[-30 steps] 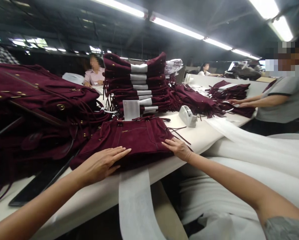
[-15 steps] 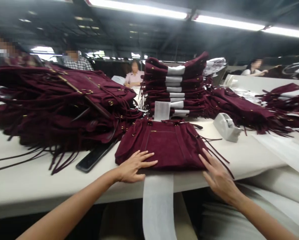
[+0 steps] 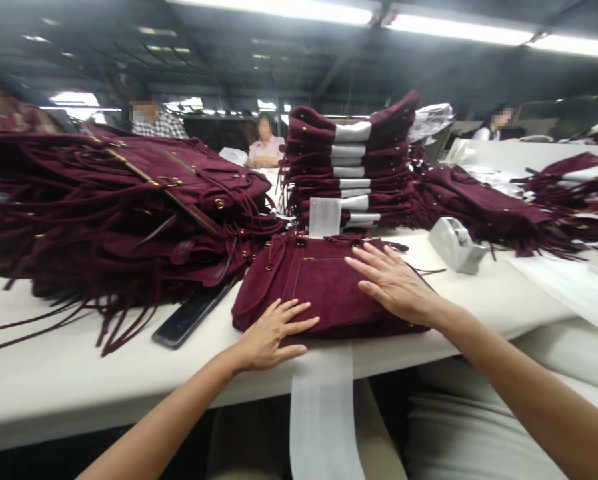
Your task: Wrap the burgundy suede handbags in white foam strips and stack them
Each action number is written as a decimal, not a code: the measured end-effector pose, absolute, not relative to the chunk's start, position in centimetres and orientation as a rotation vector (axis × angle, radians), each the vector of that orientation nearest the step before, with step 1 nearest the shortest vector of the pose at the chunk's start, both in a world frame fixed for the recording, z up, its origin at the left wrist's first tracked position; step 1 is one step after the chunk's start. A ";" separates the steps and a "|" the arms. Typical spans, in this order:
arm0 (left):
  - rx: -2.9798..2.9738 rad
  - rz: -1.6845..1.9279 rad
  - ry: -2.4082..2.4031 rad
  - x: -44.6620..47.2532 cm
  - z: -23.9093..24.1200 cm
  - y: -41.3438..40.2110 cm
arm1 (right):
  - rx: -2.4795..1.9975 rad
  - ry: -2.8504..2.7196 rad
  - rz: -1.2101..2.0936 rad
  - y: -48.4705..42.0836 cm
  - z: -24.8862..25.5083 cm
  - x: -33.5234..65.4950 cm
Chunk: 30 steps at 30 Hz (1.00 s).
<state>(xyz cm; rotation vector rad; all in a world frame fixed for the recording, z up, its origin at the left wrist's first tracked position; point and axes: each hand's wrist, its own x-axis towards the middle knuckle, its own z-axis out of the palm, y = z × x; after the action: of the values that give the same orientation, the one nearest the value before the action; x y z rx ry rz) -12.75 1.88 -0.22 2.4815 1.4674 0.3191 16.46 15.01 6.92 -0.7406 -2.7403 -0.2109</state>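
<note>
A maroon suede-like handbag [image 3: 323, 287] lies flat at the table's front edge, its zip and dark straps toward the far side. My left hand [image 3: 273, 333] rests with spread fingers on the bag's lower left part. Across its upper right part lies my right hand [image 3: 393, 283], fingers stretched out, holding nothing. A white strip of sheet material [image 3: 323, 407] runs beneath the bag; its near end hangs over the table edge, and its far end [image 3: 325, 217] shows behind the bag.
A messy heap of maroon bags [image 3: 129, 213] fills the left side, with a dark phone [image 3: 191, 317] in front. Behind stands a stack of bags with white bands [image 3: 351, 163]. A grey tape dispenser [image 3: 456, 247] sits to the right. Several people work beyond the table.
My right hand has moved from the bag's lower right corner up and left onto its upper right face. My left hand stays nearly in place on the bag.
</note>
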 end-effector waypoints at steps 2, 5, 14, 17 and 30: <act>2.509 0.303 1.472 -12.9 -0.5 2.2 | -0.805 -2.772 -0.111 15.6 3.3 16.7; 2.532 0.252 1.469 -13.0 -0.9 2.5 | -0.883 -2.739 -0.014 15.5 -0.8 17.8; 2.492 0.278 1.609 -11.7 1.4 3.8 | -0.997 -2.652 0.070 14.8 -0.5 17.5; 2.534 0.264 1.434 -9.5 4.4 7.0 | -1.022 -2.639 0.098 14.6 -0.3 17.4; 2.556 0.582 1.607 -7.7 -3.8 14.5 | -1.058 -2.437 0.148 14.1 -0.7 17.0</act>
<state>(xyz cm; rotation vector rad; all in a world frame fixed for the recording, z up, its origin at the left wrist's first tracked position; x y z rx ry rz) -7.67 14.53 -3.81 2.5556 1.6071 0.5823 17.04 14.10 -0.66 -1.0582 -2.4373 0.1481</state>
